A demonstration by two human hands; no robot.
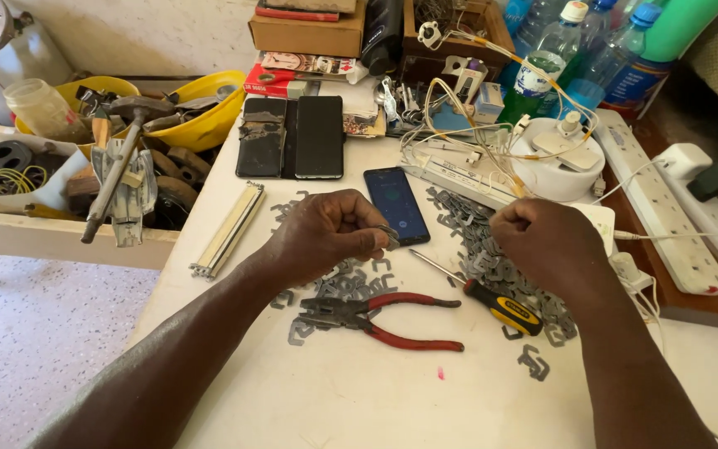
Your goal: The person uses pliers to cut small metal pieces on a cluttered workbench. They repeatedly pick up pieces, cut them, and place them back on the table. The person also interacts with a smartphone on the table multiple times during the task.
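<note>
- Metal clip [389, 236]: a small flat grey piece, pinched at the tips of the left hand [326, 233], held just above the desk [334, 391] beside the dark phone [397, 204].
- Left fingers [367, 241] are together, clamped on the clip; only its end shows past the fingertips, so its full shape is hard to tell.
- Right hand [546, 245] is curled into a loose fist over the clip heap [475, 241]; fingers closed, but what they hold, if anything, is hidden.
- Progress, as a judgement: a smaller scatter of clips [342, 283] lies under and near the left hand, apart from the big heap on the right. That looks like pieces already handled, few against many, so most of the work seems left.
- Look of the clips: thin, dull grey stamped metal, hooked or E-like outlines, all much alike, some overlapping.
- Red-handled pliers [384, 320] lie on the desk just below the left hand, untouched.
- Yellow-and-black screwdriver [479, 295] lies between the hands, tip toward the phone, untouched.
- White power strip [662, 208] and a tangle of wires [475, 116] sit behind the heap.
</note>
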